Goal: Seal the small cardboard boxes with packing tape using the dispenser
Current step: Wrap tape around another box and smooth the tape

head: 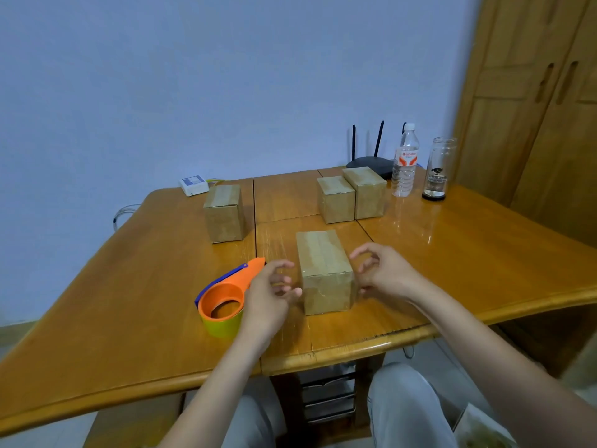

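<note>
Low in the frame, the left hand (pixel 269 297) and right hand (pixel 386 273) hover with fingers loosely curled, holding nothing, either side of the box (pixel 324 273) at centre; the tape dispenser (pixel 226 294) lies just left.

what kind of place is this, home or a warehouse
Most likely a room in a home, not a warehouse: a wooden table against a plain wall, a wifi router and water bottle on it, and a wooden wardrobe alongside.
</note>
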The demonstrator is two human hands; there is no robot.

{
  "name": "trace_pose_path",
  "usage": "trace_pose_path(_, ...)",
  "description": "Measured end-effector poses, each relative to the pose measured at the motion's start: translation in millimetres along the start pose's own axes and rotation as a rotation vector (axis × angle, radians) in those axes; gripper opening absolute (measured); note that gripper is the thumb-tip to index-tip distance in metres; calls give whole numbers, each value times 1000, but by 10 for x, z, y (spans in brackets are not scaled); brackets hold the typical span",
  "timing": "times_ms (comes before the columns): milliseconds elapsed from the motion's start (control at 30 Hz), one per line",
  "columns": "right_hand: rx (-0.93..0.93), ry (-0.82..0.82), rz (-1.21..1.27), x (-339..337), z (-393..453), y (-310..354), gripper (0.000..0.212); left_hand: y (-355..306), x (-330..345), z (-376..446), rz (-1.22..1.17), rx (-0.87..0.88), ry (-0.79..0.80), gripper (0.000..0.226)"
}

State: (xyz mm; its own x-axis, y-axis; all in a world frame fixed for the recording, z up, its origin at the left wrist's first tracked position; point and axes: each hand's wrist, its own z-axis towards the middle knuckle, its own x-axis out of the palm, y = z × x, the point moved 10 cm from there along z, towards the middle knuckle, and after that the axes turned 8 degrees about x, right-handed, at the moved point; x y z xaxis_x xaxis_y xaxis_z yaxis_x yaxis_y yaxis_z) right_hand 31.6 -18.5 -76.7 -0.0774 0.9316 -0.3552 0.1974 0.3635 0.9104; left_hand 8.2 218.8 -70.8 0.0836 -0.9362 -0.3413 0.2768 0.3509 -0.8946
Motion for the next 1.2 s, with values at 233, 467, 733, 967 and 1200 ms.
trace_pose_path(233,-275,111,-139,145,-188,341,57,-264,-14,145,149,236,186,46)
trace_pose_path(467,-279,102,-152,184,-76,106,76,-234,20,212,198,273,246,47)
trace_pose_path(733,-362,93,-323,90,-142,335,51,-241,-12,222,121,312,309,50)
trace_pose_path(967,-374,126,-263,84,-193,319,51,-216,-55,240,110,311,285,46)
trace_pose_path(1200,-364,111,-154,89,-226,294,51,-207,-68,233,79,275,279,41)
